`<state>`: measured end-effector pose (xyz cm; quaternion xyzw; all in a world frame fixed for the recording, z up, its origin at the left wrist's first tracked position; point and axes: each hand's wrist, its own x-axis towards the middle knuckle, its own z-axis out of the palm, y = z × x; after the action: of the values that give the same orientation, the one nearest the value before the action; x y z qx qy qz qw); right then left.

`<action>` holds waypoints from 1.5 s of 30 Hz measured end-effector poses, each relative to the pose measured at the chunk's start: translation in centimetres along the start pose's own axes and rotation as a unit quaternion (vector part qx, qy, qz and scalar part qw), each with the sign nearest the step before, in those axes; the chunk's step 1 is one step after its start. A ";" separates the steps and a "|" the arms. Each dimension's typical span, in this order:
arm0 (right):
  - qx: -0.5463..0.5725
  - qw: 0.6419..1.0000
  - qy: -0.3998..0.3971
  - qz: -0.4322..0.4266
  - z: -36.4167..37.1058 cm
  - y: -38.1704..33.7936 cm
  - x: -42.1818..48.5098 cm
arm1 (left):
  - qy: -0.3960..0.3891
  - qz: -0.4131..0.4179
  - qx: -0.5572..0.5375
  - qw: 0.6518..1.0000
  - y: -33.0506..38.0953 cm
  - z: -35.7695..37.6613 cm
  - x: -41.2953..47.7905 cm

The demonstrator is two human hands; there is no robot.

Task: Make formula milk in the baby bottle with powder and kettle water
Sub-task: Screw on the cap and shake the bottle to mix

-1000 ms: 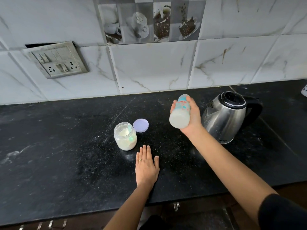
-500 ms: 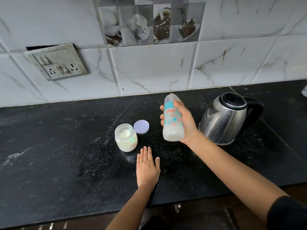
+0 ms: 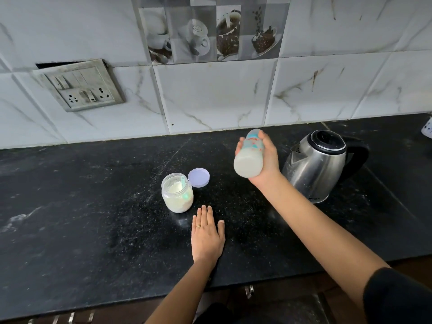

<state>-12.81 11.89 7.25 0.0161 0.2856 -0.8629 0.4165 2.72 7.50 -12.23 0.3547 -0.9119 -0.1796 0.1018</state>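
My right hand (image 3: 268, 160) grips the baby bottle (image 3: 249, 157), a clear bottle with blue and red print, filled with white milk. It is held in the air above the counter, tipped so its base faces me. My left hand (image 3: 207, 237) lies flat, palm down, on the black counter (image 3: 81, 218), just in front of the open powder jar (image 3: 178, 192). The jar holds white powder and a pale green scoop. Its lilac lid (image 3: 198, 177) lies beside it to the right. The steel kettle (image 3: 318, 164) stands right of the bottle, lid shut.
A tiled wall with a switch and socket plate (image 3: 79, 85) rises behind the counter. A white object (image 3: 427, 127) shows at the far right edge. Drawer handles (image 3: 249, 291) sit under the counter's front edge.
The bottle went from tipped to nearly upright and back to tipped, base toward me, as my right hand shakes it. My left hand has stayed flat on the counter.
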 end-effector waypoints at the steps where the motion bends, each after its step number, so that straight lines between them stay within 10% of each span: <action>1: -0.035 0.999 -0.018 0.008 -0.4 0.6 -0.5 | 0.001 0.001 -0.004 1.000 0.0 0.0 0.0; 5: -0.132 0.989 -0.061 0.011 -1.3 2.4 -2.3 | -0.001 0.001 -0.007 1.000 -0.1 0.1 0.2; 10: 0.022 0.998 0.065 0.009 -0.8 1.0 -0.6 | -0.001 -0.002 -0.007 1.000 -0.1 0.1 0.1; 15: -0.138 0.989 -0.026 0.034 -1.5 2.5 -3.0 | -0.007 -0.003 -0.010 1.000 -0.2 0.1 0.3; 20: 0.018 0.997 0.078 0.020 -0.9 0.8 -1.1 | 0.000 0.002 -0.011 1.000 -0.3 0.2 0.2; 25: -0.121 0.992 0.007 0.043 -2.5 2.7 -3.2 | -0.002 0.004 -0.015 1.000 -0.3 0.2 0.2; 30: 0.000 0.993 0.119 -0.027 -2.4 0.5 -0.3 | 0.003 0.008 -0.015 1.000 -0.4 0.1 0.2; 45: -0.105 0.992 -0.033 0.054 -3.2 2.6 -3.0 | 0.000 0.003 -0.010 1.000 -0.3 0.5 0.2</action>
<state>-9.63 14.39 4.16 -0.0409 0.3592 -0.8047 0.4710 2.60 7.30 -12.81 0.3512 -0.9110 -0.1887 0.1058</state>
